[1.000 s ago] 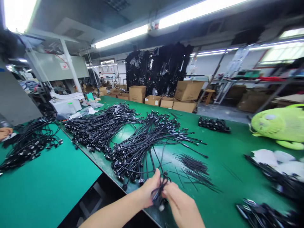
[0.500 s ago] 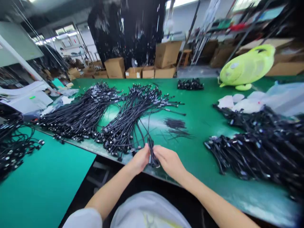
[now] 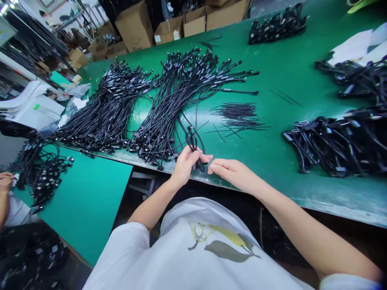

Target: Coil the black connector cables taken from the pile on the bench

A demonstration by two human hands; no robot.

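My left hand (image 3: 188,163) is closed around a black cable (image 3: 191,139) folded into a small looped bundle, held over the table's front edge. My right hand (image 3: 231,171) is just right of the bundle, a little apart from it, its fingers curled together; I cannot make out whether something thin is in them. Beyond the hands lies a patch of thin black ties (image 3: 238,114), some scattered loose. A large spread of straight black cables (image 3: 178,104) with grey labels is to the left of the ties.
Another cable spread (image 3: 102,104) lies further left. Bundled cables (image 3: 341,145) are piled on the right, with more bundles (image 3: 278,24) at the back. A co-worker's hand (image 3: 6,181) shows at far left beside a cable heap (image 3: 45,173). Cardboard boxes (image 3: 136,26) stand behind the green table (image 3: 272,121).
The view has tipped downward. My right hand has come away from the folded cable to the right, while my left hand keeps hold of it. A co-worker's hand has entered at far left.
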